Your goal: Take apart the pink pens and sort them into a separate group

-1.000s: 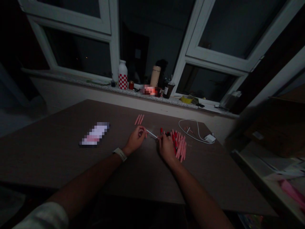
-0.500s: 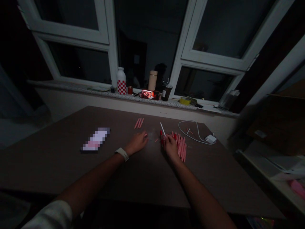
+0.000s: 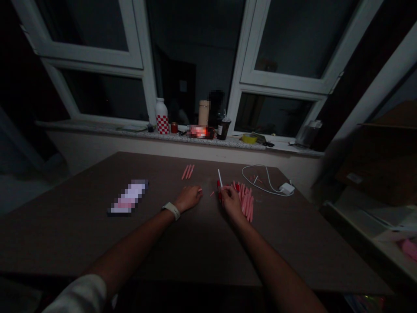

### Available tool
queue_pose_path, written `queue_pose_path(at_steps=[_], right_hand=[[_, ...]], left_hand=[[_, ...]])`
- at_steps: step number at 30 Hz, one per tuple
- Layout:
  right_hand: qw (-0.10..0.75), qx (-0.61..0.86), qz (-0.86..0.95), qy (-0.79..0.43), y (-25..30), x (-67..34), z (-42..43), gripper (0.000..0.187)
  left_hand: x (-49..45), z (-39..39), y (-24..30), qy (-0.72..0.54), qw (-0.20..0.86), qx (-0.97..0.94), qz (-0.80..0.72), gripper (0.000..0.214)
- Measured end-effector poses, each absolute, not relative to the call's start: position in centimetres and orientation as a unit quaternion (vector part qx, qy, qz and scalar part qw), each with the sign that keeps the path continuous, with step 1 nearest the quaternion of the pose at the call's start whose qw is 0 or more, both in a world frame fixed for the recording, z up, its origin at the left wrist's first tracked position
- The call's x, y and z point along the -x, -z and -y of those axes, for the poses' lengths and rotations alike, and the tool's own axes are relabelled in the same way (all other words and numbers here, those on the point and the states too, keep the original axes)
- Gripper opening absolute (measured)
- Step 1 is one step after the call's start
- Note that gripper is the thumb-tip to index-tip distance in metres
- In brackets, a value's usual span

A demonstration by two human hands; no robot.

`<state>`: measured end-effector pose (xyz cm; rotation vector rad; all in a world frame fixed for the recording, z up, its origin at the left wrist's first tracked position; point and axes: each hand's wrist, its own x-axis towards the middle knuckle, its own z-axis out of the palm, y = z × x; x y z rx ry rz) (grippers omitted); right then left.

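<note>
My right hand [image 3: 232, 202] is closed on a thin white stick [image 3: 220, 176] that points up and away from me. Beside its fingertips is a red, pen-like piece [image 3: 218, 186]. Several slim pink sticks, like pen barrels [image 3: 248, 204], lie in a pile just right of that hand, partly covered by it. My left hand [image 3: 189, 198], with a pale band at the wrist, rests low over the table with curled fingers; what they hold, if anything, is too small to make out. A short pink piece [image 3: 212, 194] lies between both hands. Farther back are three pink sticks [image 3: 188, 171].
A phone [image 3: 128, 198] lies on the brown table [image 3: 182, 248] at the left. To the right, a white cable and charger [image 3: 286, 188] loop around small pieces. Along the windowsill stand a checkered bottle [image 3: 162, 116], a beige flask [image 3: 203, 113] and a dark cup [image 3: 223, 129].
The view has shifted slightly. My left hand has turned a little, its fingers curling further in. My right hand still holds the white stick in nearly the same place.
</note>
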<state>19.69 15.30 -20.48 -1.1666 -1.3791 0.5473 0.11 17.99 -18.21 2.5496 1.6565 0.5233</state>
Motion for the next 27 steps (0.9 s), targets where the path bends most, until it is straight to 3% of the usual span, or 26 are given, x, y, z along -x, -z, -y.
queue_pose_path(at_steps=[6, 27], right_hand=[[0.613, 0.503, 0.518, -0.321, 19.6, -19.2, -14.3, 0.029], [0.599, 0.501, 0.530, -0.331, 19.6, -18.9, -14.2, 0.027]], left_hand=[[0.1, -17.5, 17.9, -0.151, 0.016, -0.829, -0.539, 0.025], [0.6, -19.5, 16.7, -0.145, 0.013, -0.813, -0.564, 0.025]])
